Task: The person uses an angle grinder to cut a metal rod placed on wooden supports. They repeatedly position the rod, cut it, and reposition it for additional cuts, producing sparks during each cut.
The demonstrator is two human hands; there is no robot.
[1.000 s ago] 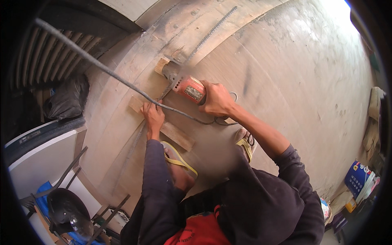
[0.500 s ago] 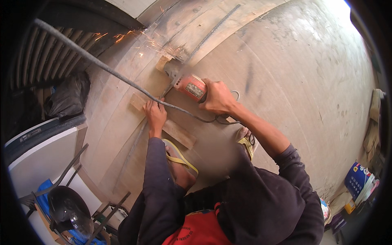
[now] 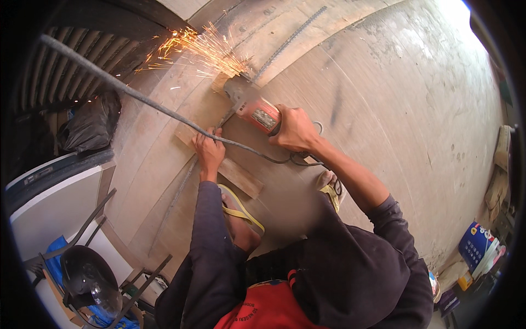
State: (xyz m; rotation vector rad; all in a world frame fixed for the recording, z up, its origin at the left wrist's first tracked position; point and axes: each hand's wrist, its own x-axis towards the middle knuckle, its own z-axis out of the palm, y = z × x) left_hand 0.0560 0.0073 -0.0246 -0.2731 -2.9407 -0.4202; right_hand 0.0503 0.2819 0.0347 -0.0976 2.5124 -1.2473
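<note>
Rod [image 3: 290, 43], aligned seven-to-one o'clock, is gripped by the left hand's [image 3: 208, 154] fingers; at their one o'clock, the sparking grinder [image 3: 261, 114] is clasped by the right hand [image 3: 295, 130].

I grip an angle grinder [image 3: 261, 114] by the rear of its red body, which has a pale label on its upper face. It lies slantwise, its grey head pointing up and to the left. The tool is running: a fan of bright orange sparks sprays from the head to the upper left. A blurred patch hides part of it. The head meets a ribbed steel rod [image 3: 290, 44], long, thin and dark grey. I hold the rod below the grinder; it stretches diagonally from upper right to lower left, low over the floor.
</note>
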